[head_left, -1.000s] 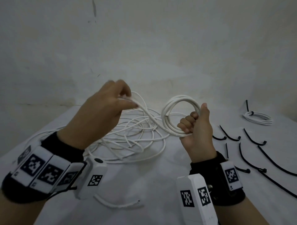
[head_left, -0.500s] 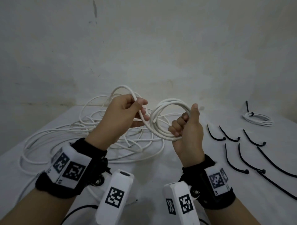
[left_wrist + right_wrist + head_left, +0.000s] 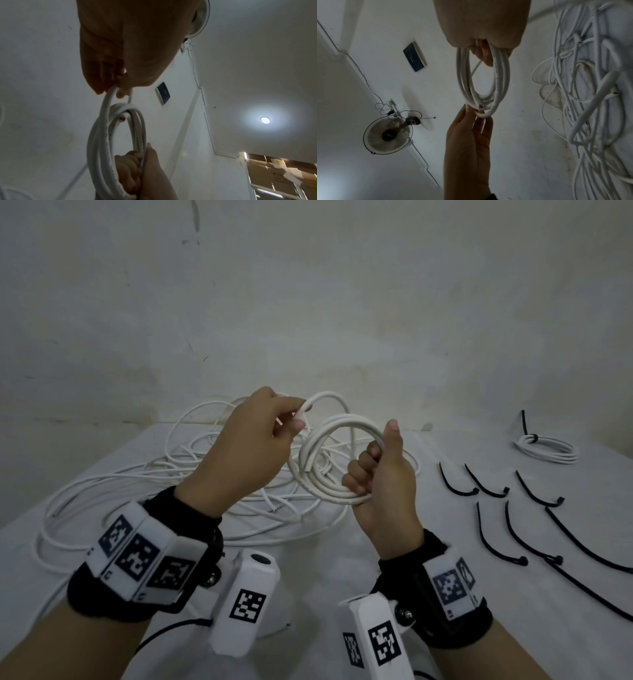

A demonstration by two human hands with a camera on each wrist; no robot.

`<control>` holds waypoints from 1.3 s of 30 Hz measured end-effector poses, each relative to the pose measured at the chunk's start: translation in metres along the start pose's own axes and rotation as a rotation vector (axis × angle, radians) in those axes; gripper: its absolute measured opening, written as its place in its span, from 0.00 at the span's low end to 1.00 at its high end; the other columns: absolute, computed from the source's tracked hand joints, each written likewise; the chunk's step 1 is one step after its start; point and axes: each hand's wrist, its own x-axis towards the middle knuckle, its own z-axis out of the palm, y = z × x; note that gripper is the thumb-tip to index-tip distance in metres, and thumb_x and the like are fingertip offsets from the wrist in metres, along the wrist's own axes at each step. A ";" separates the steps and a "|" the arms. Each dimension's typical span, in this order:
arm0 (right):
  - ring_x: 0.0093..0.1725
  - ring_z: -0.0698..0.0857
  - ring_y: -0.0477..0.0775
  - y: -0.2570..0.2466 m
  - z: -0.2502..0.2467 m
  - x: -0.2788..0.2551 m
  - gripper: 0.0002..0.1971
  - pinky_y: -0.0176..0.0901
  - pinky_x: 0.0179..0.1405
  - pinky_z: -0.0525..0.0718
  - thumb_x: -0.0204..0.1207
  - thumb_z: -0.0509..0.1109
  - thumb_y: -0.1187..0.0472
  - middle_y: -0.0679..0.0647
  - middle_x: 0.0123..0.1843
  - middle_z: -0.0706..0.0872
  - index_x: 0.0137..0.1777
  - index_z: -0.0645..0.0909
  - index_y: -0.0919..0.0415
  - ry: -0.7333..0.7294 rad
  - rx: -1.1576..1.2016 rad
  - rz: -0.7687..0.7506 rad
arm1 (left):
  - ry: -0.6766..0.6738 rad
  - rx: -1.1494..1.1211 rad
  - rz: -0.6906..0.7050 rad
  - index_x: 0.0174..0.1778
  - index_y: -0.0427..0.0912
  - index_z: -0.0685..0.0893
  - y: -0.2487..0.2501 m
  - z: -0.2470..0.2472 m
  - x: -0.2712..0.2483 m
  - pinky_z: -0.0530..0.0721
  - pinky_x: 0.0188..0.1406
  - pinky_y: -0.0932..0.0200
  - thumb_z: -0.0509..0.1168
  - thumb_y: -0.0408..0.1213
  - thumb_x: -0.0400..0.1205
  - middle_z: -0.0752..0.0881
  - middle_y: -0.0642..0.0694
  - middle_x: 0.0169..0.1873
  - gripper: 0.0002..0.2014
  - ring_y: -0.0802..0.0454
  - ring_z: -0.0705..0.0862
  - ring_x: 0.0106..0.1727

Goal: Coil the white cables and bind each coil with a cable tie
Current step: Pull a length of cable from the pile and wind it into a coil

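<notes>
My right hand (image 3: 380,470) grips a small coil of white cable (image 3: 329,491) above the table, fingers curled round its turns and thumb upright. My left hand (image 3: 260,440) pinches the free run of the same cable (image 3: 310,405) just left of the coil, held up in a loop. The coil (image 3: 102,142) hangs between both hands in the left wrist view; in the right wrist view the coil (image 3: 498,81) hangs from my right hand, with my left fingertips (image 3: 471,112) at its far end. A loose tangle of white cable (image 3: 171,474) lies on the table behind.
Several black cable ties (image 3: 513,529) lie spread on the white table (image 3: 308,577) at the right. A bound white coil (image 3: 548,448) with a black tie sits at the far right. A pale wall stands close behind. A fan (image 3: 388,135) hangs on the wall.
My left hand has carried the free cable from the tangle toward the coil and now holds a fresh loop just left of it. My right hand kept its grip, shifting slightly left.
</notes>
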 end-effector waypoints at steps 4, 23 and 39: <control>0.17 0.55 0.45 0.006 0.000 -0.001 0.23 0.34 0.13 0.58 0.84 0.59 0.46 0.47 0.21 0.56 0.30 0.61 0.56 -0.013 -0.032 0.031 | -0.067 -0.127 0.003 0.59 0.49 0.86 -0.011 0.005 0.002 0.70 0.40 0.81 0.63 0.32 0.83 0.80 0.51 0.41 0.13 0.66 0.79 0.43; 0.19 0.58 0.46 0.012 -0.003 0.002 0.23 0.36 0.16 0.63 0.84 0.57 0.45 0.49 0.21 0.58 0.31 0.65 0.58 -0.073 -0.359 -0.019 | -0.371 -0.454 -0.071 0.57 0.40 0.79 -0.014 0.030 0.003 0.88 0.31 0.44 0.57 0.45 0.86 0.76 0.49 0.26 0.13 0.55 0.78 0.18; 0.63 0.75 0.44 0.005 -0.032 0.032 0.27 0.38 0.65 0.74 0.70 0.59 0.33 0.44 0.59 0.76 0.67 0.70 0.42 -0.311 -1.167 -0.601 | -0.049 -0.727 -0.052 0.57 0.45 0.82 -0.028 0.061 -0.021 0.80 0.20 0.58 0.57 0.42 0.84 0.77 0.56 0.20 0.12 0.60 0.74 0.16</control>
